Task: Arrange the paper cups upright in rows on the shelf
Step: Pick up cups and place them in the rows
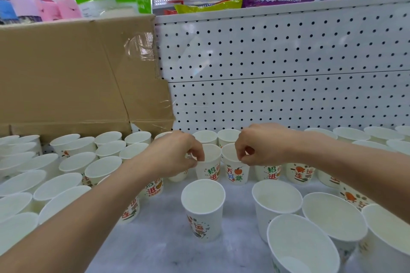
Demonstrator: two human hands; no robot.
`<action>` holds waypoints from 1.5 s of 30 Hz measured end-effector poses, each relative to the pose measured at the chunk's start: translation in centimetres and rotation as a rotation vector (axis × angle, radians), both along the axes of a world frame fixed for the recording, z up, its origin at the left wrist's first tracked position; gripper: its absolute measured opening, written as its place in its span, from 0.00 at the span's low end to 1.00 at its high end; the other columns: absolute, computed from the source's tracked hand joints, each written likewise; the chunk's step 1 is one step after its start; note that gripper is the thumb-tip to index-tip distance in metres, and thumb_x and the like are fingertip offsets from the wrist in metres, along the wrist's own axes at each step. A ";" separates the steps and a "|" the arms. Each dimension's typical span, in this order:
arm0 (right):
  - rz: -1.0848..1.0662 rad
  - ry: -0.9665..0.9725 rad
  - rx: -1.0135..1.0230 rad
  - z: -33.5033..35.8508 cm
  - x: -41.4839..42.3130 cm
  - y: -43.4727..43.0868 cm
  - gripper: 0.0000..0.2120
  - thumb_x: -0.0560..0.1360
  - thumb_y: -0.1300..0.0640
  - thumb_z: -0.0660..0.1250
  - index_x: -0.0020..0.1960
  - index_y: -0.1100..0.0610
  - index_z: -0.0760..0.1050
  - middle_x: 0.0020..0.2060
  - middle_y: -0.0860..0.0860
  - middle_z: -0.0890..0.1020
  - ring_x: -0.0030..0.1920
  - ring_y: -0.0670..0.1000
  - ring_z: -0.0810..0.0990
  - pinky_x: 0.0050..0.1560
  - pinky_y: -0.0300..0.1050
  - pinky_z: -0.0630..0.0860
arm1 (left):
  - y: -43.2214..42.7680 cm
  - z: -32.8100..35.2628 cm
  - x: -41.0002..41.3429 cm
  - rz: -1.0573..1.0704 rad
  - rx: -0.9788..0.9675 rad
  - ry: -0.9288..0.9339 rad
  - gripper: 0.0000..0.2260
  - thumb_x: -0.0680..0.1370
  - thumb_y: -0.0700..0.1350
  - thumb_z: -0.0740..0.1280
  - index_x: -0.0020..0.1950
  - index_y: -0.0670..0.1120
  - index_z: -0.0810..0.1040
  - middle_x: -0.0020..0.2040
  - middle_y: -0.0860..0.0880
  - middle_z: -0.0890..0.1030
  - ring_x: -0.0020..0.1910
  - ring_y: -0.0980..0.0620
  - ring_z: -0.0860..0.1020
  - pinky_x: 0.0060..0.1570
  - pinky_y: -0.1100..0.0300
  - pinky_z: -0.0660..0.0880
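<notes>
Several white paper cups with printed fruit and red and green characters stand upright on the pale shelf [159, 244]. My left hand [175, 153] pinches the left rim of one cup [209, 167] in the second row. My right hand [259, 146] pinches the right rim of the neighbouring cup [236, 169]. Both cups stand upright side by side on the shelf. A single cup [203, 208] stands alone in front of them. Rows of cups fill the left [73, 162] and the right [332, 215] of the shelf.
A white pegboard back panel [288, 68] rises behind the cups. A brown cardboard box [73, 73] leans at the back left. Snack bags, an orange bucket and pink containers sit on the level above.
</notes>
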State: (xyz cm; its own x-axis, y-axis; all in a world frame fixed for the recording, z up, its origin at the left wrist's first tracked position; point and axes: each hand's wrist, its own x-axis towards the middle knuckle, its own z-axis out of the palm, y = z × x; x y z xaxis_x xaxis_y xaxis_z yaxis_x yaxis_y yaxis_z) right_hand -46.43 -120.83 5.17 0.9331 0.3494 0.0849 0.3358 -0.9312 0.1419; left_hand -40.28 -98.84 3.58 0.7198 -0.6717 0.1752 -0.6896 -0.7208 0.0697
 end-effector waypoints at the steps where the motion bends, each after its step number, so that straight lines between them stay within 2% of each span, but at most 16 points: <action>1: 0.000 0.002 0.001 0.0 0.0 0.0 0.06 0.73 0.56 0.64 0.39 0.47 0.77 0.33 0.43 0.77 0.39 0.48 0.78 0.31 0.40 0.66 | 0.0 0.0 0.0 -0.013 -0.012 0.013 0.06 0.75 0.46 0.69 0.49 0.57 0.82 0.49 0.60 0.81 0.49 0.60 0.76 0.50 0.54 0.77; 4: -0.003 0.002 0.011 0.1 -0.1 0.0 0.05 0.73 0.54 0.65 0.42 0.47 0.78 0.34 0.42 0.76 0.40 0.47 0.77 0.32 0.40 0.68 | 0.4 0.2 0.0 -0.031 -0.059 0.033 0.06 0.76 0.48 0.69 0.51 0.56 0.82 0.51 0.59 0.81 0.50 0.61 0.76 0.51 0.57 0.76; 7: -0.008 -0.019 0.045 0.4 -0.3 -0.1 0.05 0.75 0.50 0.65 0.46 0.47 0.79 0.37 0.42 0.75 0.41 0.44 0.74 0.35 0.40 0.70 | 1.8 1.7 0.2 0.015 -0.255 0.033 0.07 0.78 0.47 0.68 0.54 0.56 0.82 0.51 0.60 0.81 0.50 0.63 0.77 0.51 0.62 0.75; 9: 0.002 -0.032 0.067 0.7 -0.4 0.1 0.06 0.75 0.48 0.64 0.48 0.46 0.79 0.40 0.42 0.77 0.42 0.44 0.75 0.38 0.40 0.72 | 3.2 2.6 0.3 0.071 -0.339 0.024 0.07 0.78 0.47 0.68 0.54 0.55 0.82 0.49 0.60 0.82 0.49 0.63 0.78 0.51 0.61 0.75; 13: 0.034 -0.043 0.091 0.9 -0.2 1.2 0.06 0.75 0.48 0.64 0.48 0.46 0.79 0.42 0.43 0.79 0.43 0.45 0.76 0.40 0.43 0.75 | 4.5 1.9 0.7 0.176 -0.179 -0.011 0.07 0.75 0.52 0.70 0.53 0.56 0.83 0.47 0.61 0.81 0.46 0.63 0.78 0.49 0.56 0.78; 16: 0.046 -0.029 0.096 0.8 -0.1 2.2 0.06 0.76 0.48 0.65 0.50 0.46 0.79 0.43 0.43 0.78 0.44 0.45 0.76 0.43 0.44 0.76 | 4.1 0.4 1.0 0.238 -0.063 -0.029 0.07 0.74 0.54 0.71 0.52 0.57 0.83 0.45 0.62 0.80 0.43 0.62 0.77 0.43 0.58 0.78; 19: 0.043 -0.027 0.103 0.8 0.3 2.9 0.07 0.76 0.49 0.65 0.51 0.46 0.79 0.44 0.43 0.78 0.46 0.46 0.76 0.45 0.45 0.77 | 3.5 -0.3 1.3 0.253 0.011 -0.064 0.07 0.75 0.51 0.70 0.53 0.57 0.83 0.42 0.61 0.78 0.41 0.60 0.75 0.32 0.64 0.69; 22: 0.029 -0.041 0.104 1.0 1.3 3.6 0.07 0.76 0.50 0.64 0.52 0.47 0.79 0.44 0.42 0.77 0.47 0.47 0.76 0.46 0.46 0.77 | 3.4 -0.1 1.7 0.268 0.077 -0.117 0.08 0.76 0.50 0.69 0.55 0.57 0.83 0.49 0.58 0.82 0.42 0.57 0.76 0.30 0.64 0.65; 26: 0.035 -0.070 0.114 1.4 2.8 4.4 0.07 0.76 0.50 0.64 0.51 0.48 0.79 0.43 0.43 0.77 0.46 0.47 0.76 0.41 0.44 0.74 | 4.3 0.1 2.0 0.314 0.172 -0.216 0.09 0.77 0.50 0.67 0.56 0.58 0.82 0.53 0.56 0.83 0.45 0.53 0.77 0.34 0.61 0.67; 30: 0.057 -0.058 0.144 1.5 4.3 5.5 0.07 0.76 0.52 0.64 0.49 0.49 0.80 0.40 0.42 0.75 0.43 0.46 0.74 0.39 0.43 0.73 | 5.6 -0.1 2.6 0.337 0.140 -0.193 0.09 0.76 0.49 0.68 0.55 0.59 0.82 0.52 0.55 0.82 0.48 0.51 0.78 0.36 0.60 0.66; 33: 0.052 -0.040 0.144 1.4 5.2 6.2 0.07 0.76 0.51 0.64 0.49 0.47 0.80 0.39 0.41 0.74 0.40 0.44 0.73 0.35 0.40 0.70 | 5.4 0.0 2.9 0.264 0.092 -0.139 0.09 0.76 0.47 0.68 0.54 0.58 0.82 0.52 0.56 0.82 0.49 0.52 0.78 0.38 0.60 0.71; 38: 0.026 -0.010 0.165 1.1 5.2 5.9 0.07 0.76 0.52 0.64 0.47 0.49 0.81 0.36 0.42 0.76 0.36 0.43 0.73 0.36 0.41 0.71 | 4.0 0.6 3.9 0.187 0.169 -0.214 0.10 0.77 0.43 0.67 0.55 0.56 0.82 0.53 0.55 0.81 0.51 0.50 0.78 0.38 0.60 0.66; 41: 0.021 0.012 0.179 1.0 5.4 6.1 0.07 0.76 0.52 0.64 0.45 0.49 0.82 0.34 0.42 0.75 0.34 0.42 0.72 0.35 0.41 0.70 | 3.9 0.5 5.2 0.202 0.222 -0.251 0.16 0.76 0.37 0.65 0.58 0.56 0.81 0.55 0.51 0.81 0.52 0.47 0.79 0.39 0.58 0.69; 43: 0.020 0.019 0.183 0.9 5.0 5.9 0.06 0.76 0.51 0.64 0.46 0.47 0.81 0.35 0.42 0.76 0.35 0.42 0.73 0.35 0.41 0.72 | 3.7 0.4 5.6 0.210 0.219 -0.183 0.24 0.74 0.31 0.62 0.62 0.55 0.78 0.60 0.49 0.79 0.56 0.46 0.77 0.42 0.56 0.72; 45: 0.017 0.028 0.187 0.9 4.8 5.6 0.06 0.76 0.50 0.65 0.47 0.46 0.81 0.38 0.43 0.78 0.38 0.43 0.75 0.39 0.44 0.76 | 3.8 0.5 5.7 0.188 0.139 -0.079 0.28 0.73 0.29 0.59 0.65 0.56 0.76 0.65 0.49 0.76 0.61 0.46 0.75 0.50 0.52 0.76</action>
